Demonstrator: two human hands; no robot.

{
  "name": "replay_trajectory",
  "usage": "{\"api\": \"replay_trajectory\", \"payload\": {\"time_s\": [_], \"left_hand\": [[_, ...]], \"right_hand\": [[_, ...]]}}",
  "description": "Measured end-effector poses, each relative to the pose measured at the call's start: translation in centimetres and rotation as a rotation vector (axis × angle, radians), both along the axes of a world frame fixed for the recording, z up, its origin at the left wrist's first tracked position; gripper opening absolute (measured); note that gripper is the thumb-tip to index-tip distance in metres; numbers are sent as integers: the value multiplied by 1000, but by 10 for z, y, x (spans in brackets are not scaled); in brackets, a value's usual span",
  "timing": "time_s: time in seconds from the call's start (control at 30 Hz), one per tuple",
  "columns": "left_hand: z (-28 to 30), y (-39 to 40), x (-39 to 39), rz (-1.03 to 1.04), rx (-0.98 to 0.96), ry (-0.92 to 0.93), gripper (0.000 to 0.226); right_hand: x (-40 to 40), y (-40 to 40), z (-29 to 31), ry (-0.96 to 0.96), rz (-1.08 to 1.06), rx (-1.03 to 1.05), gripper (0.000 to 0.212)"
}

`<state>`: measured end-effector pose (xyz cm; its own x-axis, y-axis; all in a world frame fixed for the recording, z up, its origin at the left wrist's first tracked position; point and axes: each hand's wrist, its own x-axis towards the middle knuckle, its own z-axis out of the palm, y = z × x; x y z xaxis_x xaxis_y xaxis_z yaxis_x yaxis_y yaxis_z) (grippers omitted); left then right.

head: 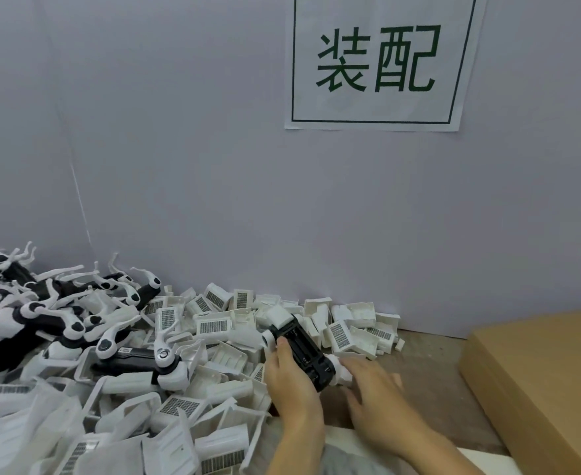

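My left hand (pixel 289 382) grips a black oblong part (pixel 303 347) with white round ends, thumb on its top face, held just above the table. A white cap piece (pixel 280 316) sits at its far end. My right hand (pixel 373 389) lies just right of the part, fingers stretched out flat toward its white near end (pixel 341 370); whether they touch it is unclear.
A big heap of white plastic housings with grilles (pixel 213 325) covers the table's left and middle. Assembled black-and-white handles (pixel 134 365) pile up at far left. A brown cardboard box (pixel 543 378) stands at right. A grey wall with a paper sign (pixel 378 63) closes the back.
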<state>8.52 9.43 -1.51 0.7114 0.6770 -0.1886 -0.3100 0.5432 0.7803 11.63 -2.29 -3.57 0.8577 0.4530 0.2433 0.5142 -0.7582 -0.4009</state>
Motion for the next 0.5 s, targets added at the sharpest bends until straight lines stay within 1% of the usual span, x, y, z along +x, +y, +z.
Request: {"api": "replay_trajectory", "payload": {"time_s": [0.03,0.1,0.17,0.23,0.3,0.43,0.47,0.5], "left_hand": [[0,0,0,-7,5,-2,29],[1,0,0,-10,30,-7,25],[3,-1,-1,-25,55,-8,26],[4,-2,-3,-54,74,-7,24],[3,-4,-4,-86,97,-8,21],[0,-7,-2,-180,175,-28,29],[0,-9,-1,-204,192,-25,30],[1,-11,-1,-229,200,-22,30]], "right_hand": [[3,3,0,-29,-14,-10,38],[7,8,0,-90,-55,-95,16],[9,9,0,-145,-107,-152,17],[11,8,0,-193,-148,-111,23],[12,2,2,-158,-194,45,28],[15,-15,9,-23,-319,404,17],[15,-21,11,20,-355,508,16],[13,-27,13,69,-386,602,19]]}}
